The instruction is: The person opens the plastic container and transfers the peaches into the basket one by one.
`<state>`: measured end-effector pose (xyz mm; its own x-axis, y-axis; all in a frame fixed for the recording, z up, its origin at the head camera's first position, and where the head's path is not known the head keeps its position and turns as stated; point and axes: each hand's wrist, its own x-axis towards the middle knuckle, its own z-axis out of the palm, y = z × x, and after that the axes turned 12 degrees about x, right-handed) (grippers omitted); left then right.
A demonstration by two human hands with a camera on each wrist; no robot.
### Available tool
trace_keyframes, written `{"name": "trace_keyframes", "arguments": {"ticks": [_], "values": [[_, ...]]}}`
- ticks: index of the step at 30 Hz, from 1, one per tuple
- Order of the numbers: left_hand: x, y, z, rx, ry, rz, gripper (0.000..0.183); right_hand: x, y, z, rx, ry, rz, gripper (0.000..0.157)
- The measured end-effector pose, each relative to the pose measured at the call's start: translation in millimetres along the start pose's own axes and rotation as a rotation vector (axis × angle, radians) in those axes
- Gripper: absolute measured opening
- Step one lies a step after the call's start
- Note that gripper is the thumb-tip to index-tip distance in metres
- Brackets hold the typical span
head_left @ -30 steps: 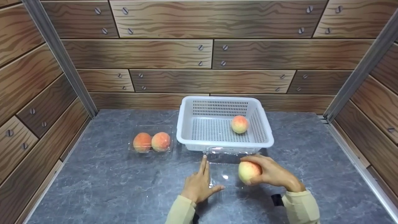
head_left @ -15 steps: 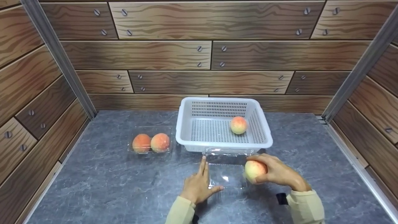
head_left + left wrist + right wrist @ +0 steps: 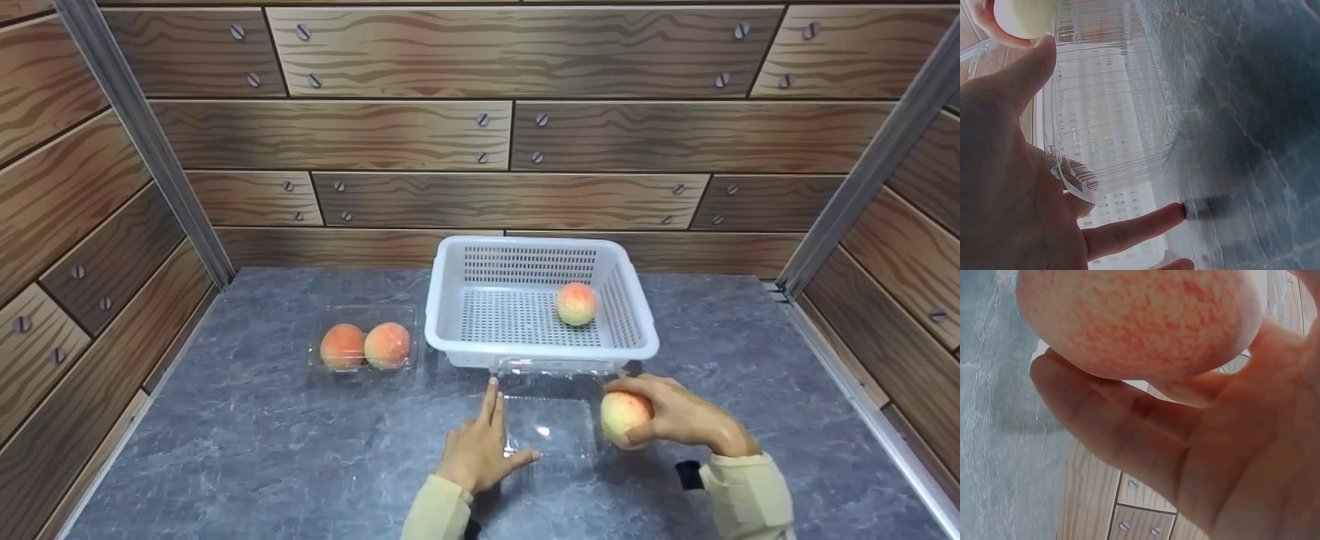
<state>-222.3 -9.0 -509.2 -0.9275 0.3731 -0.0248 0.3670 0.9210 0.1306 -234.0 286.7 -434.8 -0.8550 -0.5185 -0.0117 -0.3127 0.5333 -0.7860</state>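
In the head view my right hand (image 3: 682, 416) grips a peach (image 3: 624, 418) between thumb and fingers, at the right side of an open clear plastic clamshell box (image 3: 551, 431). Red speckles cover the peach (image 3: 1140, 320) in the right wrist view, with fingers curled beneath it. My left hand (image 3: 474, 450) lies along the box's left side with its fingers extended. From the left wrist, the thumb reaches along the rim of the clear box (image 3: 1106, 107), and one straight finger touches the tabletop. The box's lid stands raised toward the basket.
A white perforated basket (image 3: 540, 350) stands behind the box, with one peach (image 3: 576, 304) inside. To the left, a second clear box (image 3: 367, 307) holds two peaches (image 3: 387, 346). Wood-patterned walls (image 3: 510, 135) and metal posts enclose the grey marbled table (image 3: 247, 450).
My right hand has moved right with the peach, from over the clear box to its right side. My left hand stays at the box's left side.
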Motion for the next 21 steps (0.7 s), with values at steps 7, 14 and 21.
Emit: {"name": "trace_keyframes", "arguments": {"ticks": [7, 14, 21], "values": [[0.3, 0.0, 0.2, 0.004, -0.014, -0.004, 0.106, -2, 1, -6.8, 0.029, -0.024, 0.017, 0.068], [1.0, 0.4, 0.4, 0.007, -0.011, -0.001, 0.105, -1, 0, -15.7, -0.021, 0.001, 0.011, 0.068], [0.5, 0.4, 0.3, 0.021, -0.008, 0.002, 0.105, -1, -4, -24.0, -0.049, 0.006, 0.037, 0.070]]}}
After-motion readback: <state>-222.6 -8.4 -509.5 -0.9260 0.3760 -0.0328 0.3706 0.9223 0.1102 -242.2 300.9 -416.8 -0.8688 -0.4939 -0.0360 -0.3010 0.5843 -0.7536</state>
